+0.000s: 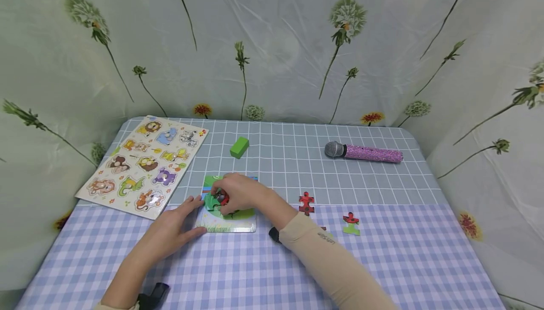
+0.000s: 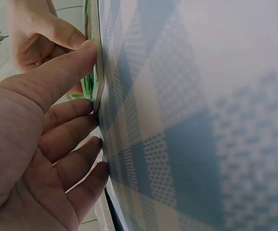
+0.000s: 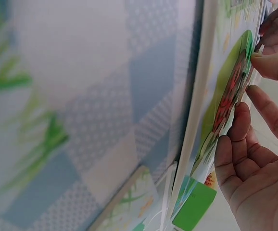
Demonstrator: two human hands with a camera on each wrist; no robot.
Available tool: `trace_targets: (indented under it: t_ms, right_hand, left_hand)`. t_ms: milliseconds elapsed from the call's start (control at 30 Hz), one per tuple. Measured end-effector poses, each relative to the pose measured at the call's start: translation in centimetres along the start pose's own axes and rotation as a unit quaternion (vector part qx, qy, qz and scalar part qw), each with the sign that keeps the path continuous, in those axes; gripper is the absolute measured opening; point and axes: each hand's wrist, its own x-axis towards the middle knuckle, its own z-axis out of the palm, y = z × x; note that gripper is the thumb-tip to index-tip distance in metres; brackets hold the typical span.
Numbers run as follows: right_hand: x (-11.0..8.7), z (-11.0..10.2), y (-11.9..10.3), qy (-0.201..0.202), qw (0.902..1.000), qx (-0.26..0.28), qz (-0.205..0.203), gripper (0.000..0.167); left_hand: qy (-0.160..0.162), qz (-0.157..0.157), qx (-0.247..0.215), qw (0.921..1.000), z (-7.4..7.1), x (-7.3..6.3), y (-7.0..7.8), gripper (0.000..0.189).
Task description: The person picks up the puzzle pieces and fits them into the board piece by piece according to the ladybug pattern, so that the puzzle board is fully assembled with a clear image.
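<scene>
A puzzle board [image 1: 238, 227] with a ladybug picture lies on the checked cloth. My right hand [image 1: 240, 193] reaches over it from the right and pinches a green puzzle piece [image 1: 211, 202] at the left of the picture. Part of the red ladybug [image 3: 228, 98] shows beneath those fingers in the right wrist view. Beside the board's left edge, my left hand [image 1: 176, 225] has its thumb and fingers spread, with fingertips touching the border. Right of the board lie a red puzzle piece [image 1: 306, 203] and a red-and-green one [image 1: 351, 224]; another is mostly hidden by the right sleeve.
A large animal puzzle board [image 1: 142, 163] lies at the left. Behind the ladybug board is a green block [image 1: 240, 147]. A microphone [image 1: 365, 152] with a glittery pink handle rests at the back right. A curtain with a dandelion print [image 1: 280, 40] hangs behind the table.
</scene>
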Motion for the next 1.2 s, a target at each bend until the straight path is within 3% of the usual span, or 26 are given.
trace_targets:
  t_ms: [567, 967, 1200]
  right_hand:
    - [0.56, 0.40, -0.54, 0.015, 0.9994, -0.030, -0.012, 0.039]
    - [0.75, 0.28, -0.69, 0.015, 0.9997, 0.020, -0.006, 0.034]
    - [0.77, 0.17, -0.93, 0.011, 0.9999, 0.007, 0.005, 0.038]
  left_hand:
    - [0.008, 0.001, 0.013, 0.9999, -0.07, 0.10, 0.42, 0.071]
    - [0.009, 0.001, 0.011, 0.9999, -0.04, 0.12, 0.37, 0.070]
    - [0.002, 0.010, 0.011, 0.9999, 0.00, 0.17, 0.23, 0.064]
